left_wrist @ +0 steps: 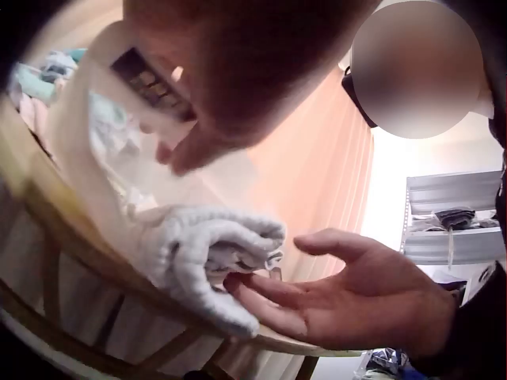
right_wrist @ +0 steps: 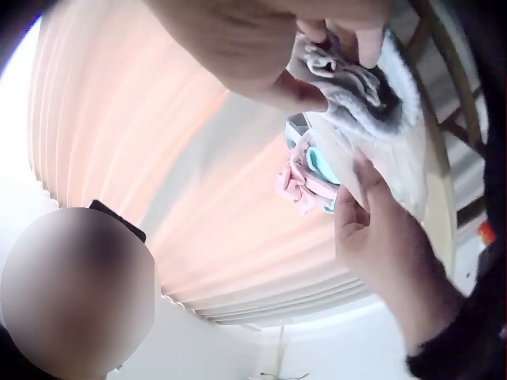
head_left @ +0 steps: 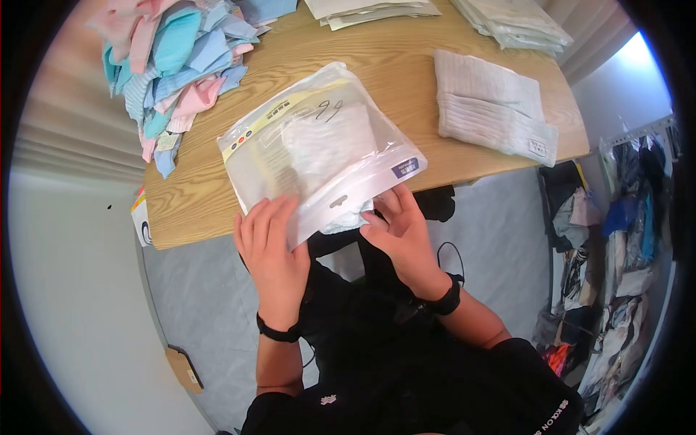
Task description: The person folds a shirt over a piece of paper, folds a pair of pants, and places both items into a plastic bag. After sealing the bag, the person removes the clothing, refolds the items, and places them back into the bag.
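Note:
A clear-and-white plastic packaging bag (head_left: 246,170) lies at the table's near edge, its opening toward the person. Inside is a folded white ribbed garment (head_left: 326,141), whose rolled end (left_wrist: 202,261) sticks out of the opening. With thumb and fingers, my left hand (head_left: 272,243) pinches the bag's near left edge, as the right wrist view shows. My right hand (head_left: 406,239) is at the protruding garment end. In the left wrist view its extended fingers (left_wrist: 273,305) touch the fold, the thumb standing apart from them.
Pastel clothes (head_left: 181,65) are heaped at the table's far left. Flat white packages (head_left: 370,11) and clear-wrapped packs (head_left: 511,25) lie along the back. Another folded white ribbed garment (head_left: 493,105) rests on the right. Past the table, a rack of clothes (head_left: 616,239) stands right.

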Available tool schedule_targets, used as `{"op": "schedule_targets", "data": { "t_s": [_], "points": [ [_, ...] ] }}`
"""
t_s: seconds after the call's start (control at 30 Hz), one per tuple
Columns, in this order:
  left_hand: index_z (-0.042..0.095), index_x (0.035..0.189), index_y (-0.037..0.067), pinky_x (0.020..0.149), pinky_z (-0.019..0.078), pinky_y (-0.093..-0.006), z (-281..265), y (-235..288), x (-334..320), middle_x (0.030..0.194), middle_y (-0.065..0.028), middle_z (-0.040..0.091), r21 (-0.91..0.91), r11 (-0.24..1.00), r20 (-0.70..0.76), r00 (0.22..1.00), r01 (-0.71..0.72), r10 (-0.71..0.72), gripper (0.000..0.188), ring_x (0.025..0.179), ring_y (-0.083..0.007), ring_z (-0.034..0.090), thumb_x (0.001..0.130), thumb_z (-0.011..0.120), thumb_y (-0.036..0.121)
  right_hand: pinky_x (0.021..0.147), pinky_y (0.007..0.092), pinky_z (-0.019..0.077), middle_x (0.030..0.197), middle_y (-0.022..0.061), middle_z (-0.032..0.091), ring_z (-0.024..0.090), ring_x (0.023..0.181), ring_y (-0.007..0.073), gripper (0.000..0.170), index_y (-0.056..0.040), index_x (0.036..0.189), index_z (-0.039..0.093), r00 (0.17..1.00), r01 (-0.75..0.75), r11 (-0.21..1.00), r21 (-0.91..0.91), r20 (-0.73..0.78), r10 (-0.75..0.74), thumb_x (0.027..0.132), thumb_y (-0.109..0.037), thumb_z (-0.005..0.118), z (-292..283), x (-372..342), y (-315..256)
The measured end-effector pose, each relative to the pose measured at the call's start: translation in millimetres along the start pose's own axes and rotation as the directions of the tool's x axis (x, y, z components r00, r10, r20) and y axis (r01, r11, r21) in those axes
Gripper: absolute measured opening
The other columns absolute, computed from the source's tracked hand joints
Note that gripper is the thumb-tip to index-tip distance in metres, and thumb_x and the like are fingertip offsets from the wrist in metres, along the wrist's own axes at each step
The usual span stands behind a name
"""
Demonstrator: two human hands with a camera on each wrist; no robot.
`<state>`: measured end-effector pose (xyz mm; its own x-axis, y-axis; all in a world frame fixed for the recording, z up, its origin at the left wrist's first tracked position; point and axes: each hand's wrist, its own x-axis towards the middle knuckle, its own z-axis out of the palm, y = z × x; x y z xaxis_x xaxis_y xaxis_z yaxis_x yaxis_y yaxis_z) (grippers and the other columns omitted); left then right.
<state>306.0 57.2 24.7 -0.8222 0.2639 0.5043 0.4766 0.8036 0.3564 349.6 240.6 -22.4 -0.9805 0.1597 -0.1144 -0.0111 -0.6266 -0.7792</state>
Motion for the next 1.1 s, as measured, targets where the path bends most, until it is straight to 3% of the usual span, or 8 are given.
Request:
{"op": "schedule_targets", "data": {
  "t_s": [0.13, 0.3, 0.5, 0.77, 0.87, 0.97, 1.03, 1.1],
  "points": [
    [0.073, 0.112, 0.007, 0.120, 0.0291, -0.0563, 2, -5, -11, 0.112, -0.0057, 0.073, -0.014, 1.000, -0.092, 0.996, 0.020, -0.021, 0.052, 0.113, -0.0273, 0.065, 0.067, 0.057, -0.013, 0.107, 0.0323, 0.0431, 0.141, 0.0069, 0.054, 0.051, 0.130, 0.0167, 0.071, -0.0031, 0.152, 0.038, 0.999, -0.039, 0.984, 0.171, 0.011, 0.037, 0.089, 0.008, 0.067, 18, 5, 13],
    [0.076, 0.109, 0.006, 0.119, 0.0320, -0.0563, 3, 3, -7, 0.109, -0.0065, 0.075, -0.125, 0.991, -0.145, 0.989, -0.044, 0.026, 0.052, 0.107, -0.0275, 0.067, 0.067, 0.054, -0.015, 0.101, 0.0368, 0.0475, 0.129, 0.0096, 0.060, 0.060, 0.116, 0.0218, 0.053, 0.0008, 0.140, 0.048, 0.990, 0.074, 0.990, -0.116, -0.107, -0.087, 0.090, 0.003, 0.066, 32, 23, 39],
    [0.075, 0.112, 0.005, 0.117, 0.0338, -0.0564, -4, 1, 1, 0.110, -0.0074, 0.076, -0.176, 0.979, -0.171, 0.983, -0.104, 0.073, 0.046, 0.107, -0.0275, 0.068, 0.074, 0.059, -0.014, 0.107, 0.0488, 0.0426, 0.143, 0.0252, 0.053, 0.056, 0.124, 0.0413, 0.050, 0.0046, 0.132, 0.058, 0.843, 0.425, 0.448, -0.787, 0.162, -0.513, 0.084, -0.005, 0.070, 54, 40, 20],
    [0.074, 0.116, 0.006, 0.111, 0.0437, -0.0498, -18, -9, 16, 0.115, -0.0092, 0.074, -0.253, 0.956, -0.176, 0.979, -0.146, 0.103, 0.038, 0.109, -0.0299, 0.067, 0.081, 0.066, -0.008, 0.109, 0.0517, 0.0402, 0.147, 0.0267, 0.051, 0.050, 0.131, 0.0464, 0.063, -0.0009, 0.141, 0.054, 0.718, 0.651, 0.059, -0.756, 0.590, -0.369, 0.085, -0.020, 0.075, 67, 44, 7],
    [0.074, 0.114, 0.006, 0.106, 0.0461, -0.0471, -31, -18, 21, 0.117, -0.0083, 0.072, -0.202, 0.969, -0.156, 0.982, -0.139, 0.109, 0.037, 0.109, -0.0310, 0.066, 0.080, 0.069, -0.007, 0.108, 0.0512, 0.0416, 0.139, 0.0248, 0.058, 0.051, 0.131, 0.0441, 0.058, -0.0016, 0.138, 0.054, 0.744, 0.664, 0.299, -0.686, 0.647, -0.167, 0.088, -0.025, 0.074, 55, 57, 6],
    [0.074, 0.107, 0.007, 0.097, 0.0488, -0.0451, -43, -14, 12, 0.115, -0.0073, 0.070, -0.167, 0.975, -0.184, 0.976, -0.145, 0.114, 0.028, 0.107, -0.0317, 0.065, 0.080, 0.074, -0.002, 0.108, 0.0497, 0.0420, 0.132, 0.0228, 0.063, 0.054, 0.129, 0.0398, 0.049, -0.0018, 0.131, 0.058, 0.938, 0.321, 0.464, -0.826, 0.343, -0.038, 0.091, -0.025, 0.073, 52, 46, -5],
    [0.073, 0.100, 0.007, 0.091, 0.0493, -0.0430, -47, -8, -4, 0.116, -0.0074, 0.069, -0.142, 0.975, -0.185, 0.972, -0.172, 0.144, 0.021, 0.107, -0.0318, 0.064, 0.081, 0.078, 0.000, 0.107, 0.0439, 0.0441, 0.130, 0.0210, 0.064, 0.058, 0.125, 0.0348, 0.038, -0.0015, 0.126, 0.063, 0.932, 0.360, 0.488, -0.795, 0.281, -0.229, 0.093, -0.018, 0.070, 29, 39, 19],
    [0.072, 0.099, 0.007, 0.084, 0.0501, -0.0397, -45, -7, -21, 0.112, -0.0087, 0.069, -0.201, 0.955, -0.098, 0.975, -0.218, 0.202, 0.019, 0.102, -0.0300, 0.066, 0.082, 0.080, 0.006, 0.106, 0.0408, 0.0451, 0.132, 0.0198, 0.064, 0.058, 0.125, 0.0320, 0.034, -0.0011, 0.125, 0.065, 0.832, 0.501, 0.243, -0.831, 0.385, -0.399, 0.094, -0.012, 0.068, 9, 40, 25]
  ]
}}
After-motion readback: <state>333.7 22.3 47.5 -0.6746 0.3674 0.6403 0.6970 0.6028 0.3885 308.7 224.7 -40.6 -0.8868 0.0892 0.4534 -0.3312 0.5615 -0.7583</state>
